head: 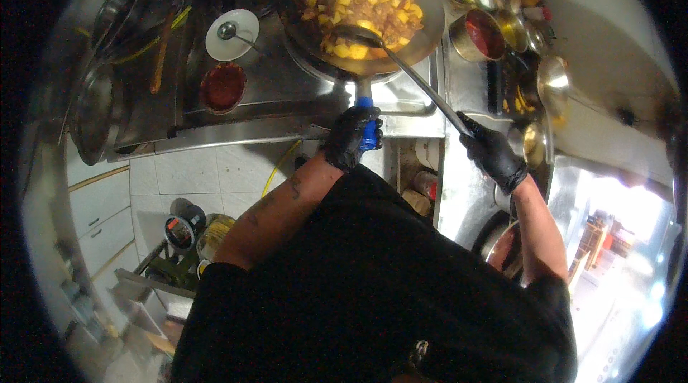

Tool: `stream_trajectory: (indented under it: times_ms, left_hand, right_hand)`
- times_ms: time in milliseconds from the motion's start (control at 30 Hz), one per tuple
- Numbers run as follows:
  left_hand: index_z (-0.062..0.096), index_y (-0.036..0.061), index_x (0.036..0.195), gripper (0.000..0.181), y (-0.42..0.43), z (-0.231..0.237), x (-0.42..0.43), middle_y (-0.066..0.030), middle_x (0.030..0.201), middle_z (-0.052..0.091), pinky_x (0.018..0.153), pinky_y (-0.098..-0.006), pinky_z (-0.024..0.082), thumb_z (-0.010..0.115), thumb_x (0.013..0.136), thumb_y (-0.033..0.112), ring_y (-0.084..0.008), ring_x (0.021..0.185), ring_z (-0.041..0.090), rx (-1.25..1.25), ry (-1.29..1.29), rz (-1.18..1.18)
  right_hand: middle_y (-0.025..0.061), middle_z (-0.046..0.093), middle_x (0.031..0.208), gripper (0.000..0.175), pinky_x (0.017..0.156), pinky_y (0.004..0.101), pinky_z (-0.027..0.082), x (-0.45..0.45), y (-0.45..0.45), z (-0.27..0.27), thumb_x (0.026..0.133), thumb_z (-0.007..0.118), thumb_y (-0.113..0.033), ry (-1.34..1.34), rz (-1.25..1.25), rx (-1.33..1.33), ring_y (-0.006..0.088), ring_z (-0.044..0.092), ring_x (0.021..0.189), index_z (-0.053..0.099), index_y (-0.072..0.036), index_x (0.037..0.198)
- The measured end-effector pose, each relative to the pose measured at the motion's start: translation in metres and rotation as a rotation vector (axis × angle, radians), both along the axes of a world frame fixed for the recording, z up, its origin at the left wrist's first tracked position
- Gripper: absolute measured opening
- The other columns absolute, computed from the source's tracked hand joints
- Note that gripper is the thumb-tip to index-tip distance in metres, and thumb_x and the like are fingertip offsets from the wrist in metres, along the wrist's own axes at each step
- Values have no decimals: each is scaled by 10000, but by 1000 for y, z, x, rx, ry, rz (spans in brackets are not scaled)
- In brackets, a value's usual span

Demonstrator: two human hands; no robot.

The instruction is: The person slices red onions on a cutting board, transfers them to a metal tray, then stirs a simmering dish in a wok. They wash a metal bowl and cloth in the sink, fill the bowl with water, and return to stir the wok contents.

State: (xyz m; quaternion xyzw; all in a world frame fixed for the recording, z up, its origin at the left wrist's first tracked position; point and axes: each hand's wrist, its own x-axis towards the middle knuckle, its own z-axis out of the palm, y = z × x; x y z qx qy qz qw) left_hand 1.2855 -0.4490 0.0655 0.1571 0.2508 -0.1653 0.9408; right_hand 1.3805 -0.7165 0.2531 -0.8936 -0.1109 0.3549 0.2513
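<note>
A large wok (430, 33) sits over the stove, filled with yellow chunks, perhaps potato, in a brown sauce (371, 1). Its handle is wrapped in blue (367, 127), and my left hand (348, 138), in a black glove, is closed round it. My right hand (492, 154), gloved in black too, grips the long metal handle of a ladle (427, 87). The ladle's dark bowl rests among the food on the near side of the wok.
Left of the wok are a white plate (217, 50) with a metal spoon (228, 31) and a bowl of dark red paste (223, 87). A pot of red sauce (484, 33) and several metal bowls stand along the right counter. The counter's steel edge (258, 138) runs before me.
</note>
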Motion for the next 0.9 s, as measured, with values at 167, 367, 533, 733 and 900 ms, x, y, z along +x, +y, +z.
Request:
stream_trajectory:
  times_ms: [167, 367, 533, 733, 900]
  left_hand:
    - [628, 70, 1005, 205, 1, 4, 1, -53, 813, 643, 547, -341, 557, 710, 888, 217, -172, 652, 632, -2, -16, -15]
    - [636, 65, 1000, 196, 2, 10, 1, -52, 804, 642, 544, -337, 560, 708, 894, 214, -168, 649, 631, 17, -11, -14]
    - [641, 68, 999, 189, 3, 10, 0, -50, 793, 638, 542, -332, 555, 701, 899, 216, -166, 649, 631, -32, -14, -33]
    - [637, 76, 992, 174, 2, 7, 2, -46, 797, 638, 542, -338, 550, 691, 902, 214, -167, 651, 629, -17, -20, -25]
    - [631, 77, 996, 170, 1, 7, 3, -51, 797, 637, 542, -346, 550, 689, 899, 204, -172, 650, 628, -19, -28, -6]
  right_hand:
    - [-48, 522, 712, 532, 510, 232, 401, -3, 1, -7, 1022, 585, -272, -39, 23, 24, 39, 451, 553, 440, -164, 1523]
    - [92, 621, 825, 541, 706, 314, 513, -10, 5, -8, 1021, 564, -263, 92, -49, -9, 120, 546, 701, 425, -109, 1521]
    - [80, 607, 773, 539, 664, 333, 510, -16, 2, -18, 1036, 540, -314, 12, 0, -101, 130, 531, 652, 415, -136, 1529]
    - [-65, 474, 610, 534, 420, 232, 377, -21, 7, -17, 1041, 546, -256, 129, -119, 10, 38, 425, 455, 393, -169, 1545]
    - [-60, 479, 591, 526, 382, 237, 354, -22, 16, -3, 1044, 530, -217, 277, -223, 20, 45, 415, 398, 386, -135, 1543]
